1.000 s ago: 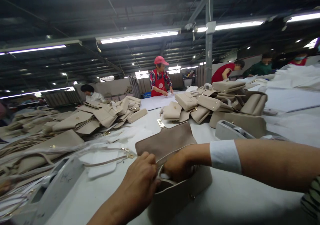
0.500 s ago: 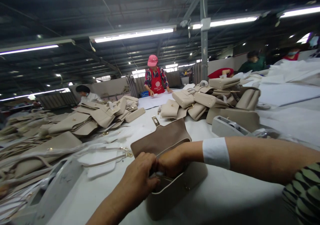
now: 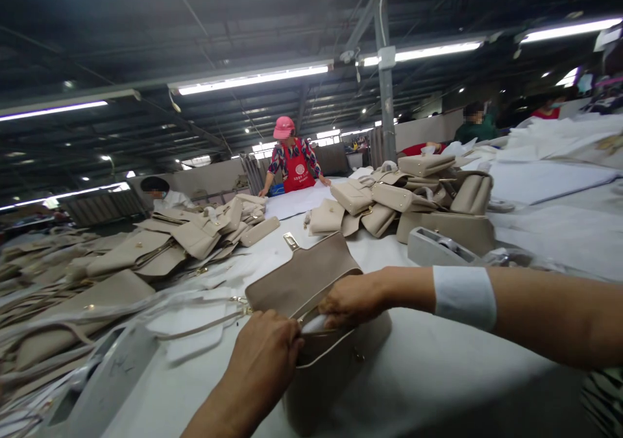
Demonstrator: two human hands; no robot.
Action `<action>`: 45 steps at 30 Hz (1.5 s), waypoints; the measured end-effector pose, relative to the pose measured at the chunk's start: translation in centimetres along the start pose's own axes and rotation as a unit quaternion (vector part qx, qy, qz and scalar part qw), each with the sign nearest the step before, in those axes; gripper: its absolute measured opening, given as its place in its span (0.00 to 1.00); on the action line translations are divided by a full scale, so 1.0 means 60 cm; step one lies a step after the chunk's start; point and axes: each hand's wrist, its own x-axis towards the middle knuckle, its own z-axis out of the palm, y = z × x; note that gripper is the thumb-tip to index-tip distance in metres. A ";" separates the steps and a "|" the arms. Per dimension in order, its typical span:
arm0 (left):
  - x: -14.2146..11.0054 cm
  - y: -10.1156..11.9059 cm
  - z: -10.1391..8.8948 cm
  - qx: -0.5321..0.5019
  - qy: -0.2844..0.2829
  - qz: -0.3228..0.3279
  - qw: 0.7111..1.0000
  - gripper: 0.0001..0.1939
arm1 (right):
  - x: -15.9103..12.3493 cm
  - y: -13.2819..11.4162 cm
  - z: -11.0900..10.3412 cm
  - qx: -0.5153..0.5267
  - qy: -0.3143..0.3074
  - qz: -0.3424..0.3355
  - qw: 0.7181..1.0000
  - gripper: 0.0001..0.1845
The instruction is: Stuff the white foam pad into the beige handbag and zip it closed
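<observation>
A beige handbag (image 3: 335, 376) stands on the white-covered table in front of me, its flap (image 3: 304, 272) with a gold clasp (image 3: 291, 241) thrown back. At the left end of its opening, my left hand (image 3: 270, 347) is closed around the bag's edge. My right hand (image 3: 353, 302), with a white band (image 3: 464, 295) on the forearm, reaches into the mouth with curled fingers. Something white (image 3: 315, 323) shows inside by those fingertips; what they hold is partly hidden. A thin strap (image 3: 202, 326) lies left of the bag, near its gold rings.
Beige bags are heaped at left (image 3: 195, 230) and right (image 3: 384, 198). Grey tape dispensers stand at lower left (image 3: 104, 373) and right (image 3: 438, 246). Across the table is a person in a red apron (image 3: 298, 169) at white sheets (image 3: 299, 201). Other people are farther back.
My right hand has drawn up and slightly back in the bag's opening, showing more white inside. My left hand has shifted onto the bag's left edge. The person opposite has spread both arms.
</observation>
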 end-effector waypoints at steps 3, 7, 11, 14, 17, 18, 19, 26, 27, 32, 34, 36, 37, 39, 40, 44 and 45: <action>0.002 0.003 -0.005 0.015 -0.013 0.031 0.999 0.10 | -0.020 0.004 0.022 0.003 0.059 0.006 0.998 0.18; 0.006 -0.008 -0.014 0.031 -0.008 0.064 0.997 0.08 | -0.041 0.007 0.037 0.141 0.200 0.017 0.970 0.14; 0.010 -0.012 -0.021 0.041 0.005 0.074 0.996 0.08 | -0.079 0.040 0.039 0.336 0.374 0.052 0.863 0.14; 0.016 0.002 -0.024 0.054 -0.003 0.079 0.995 0.09 | -0.103 0.066 0.056 0.366 0.340 0.086 0.862 0.17; 0.027 0.027 -0.033 0.070 -0.020 0.084 0.994 0.08 | -0.105 0.074 0.078 0.308 0.334 0.107 0.884 0.25; 0.031 0.037 -0.038 0.062 -0.021 0.084 0.994 0.08 | -0.103 0.072 0.083 0.287 0.339 0.107 0.889 0.26; 0.037 0.048 -0.043 0.044 -0.018 0.085 0.995 0.08 | -0.101 0.070 0.085 0.271 0.343 0.105 0.893 0.27; 0.089 0.109 -0.045 -0.026 -0.035 0.067 0.997 0.12 | -0.127 0.047 0.055 0.117 0.280 0.202 0.931 0.17; 0.095 0.112 -0.043 -0.020 -0.035 0.074 0.996 0.12 | -0.134 0.044 0.050 0.102 0.256 0.213 0.937 0.14; 0.104 0.121 -0.034 -0.048 -0.072 0.125 0.988 0.13 | -0.144 0.038 0.036 0.075 0.182 0.200 0.960 0.11; 0.103 0.122 -0.029 -0.071 -0.089 0.118 0.986 0.14 | -0.139 0.040 0.036 0.062 0.171 0.200 0.963 0.11; 0.104 0.119 -0.021 -0.106 -0.094 0.109 0.984 0.15 | -0.135 0.044 0.038 0.048 0.171 0.196 0.964 0.10; 0.106 0.116 -0.017 -0.136 -0.095 0.110 0.980 0.15 | -0.134 0.047 0.040 0.049 0.177 0.191 0.964 0.10; 0.111 0.108 -0.009 -0.216 -0.113 0.127 0.961 0.14 | -0.134 0.053 0.048 0.068 0.196 0.172 0.963 0.09; 0.115 0.103 -0.005 -0.250 -0.121 0.139 0.951 0.14 | -0.136 0.056 0.052 0.083 0.209 0.160 0.961 0.09; 0.133 0.091 0.007 -0.194 -0.104 0.150 0.964 0.14 | -0.143 0.065 0.068 0.143 0.249 0.133 0.949 0.12; 0.136 0.090 0.008 -0.145 -0.095 0.147 0.974 0.14 | -0.145 0.067 0.070 0.155 0.254 0.132 0.946 0.13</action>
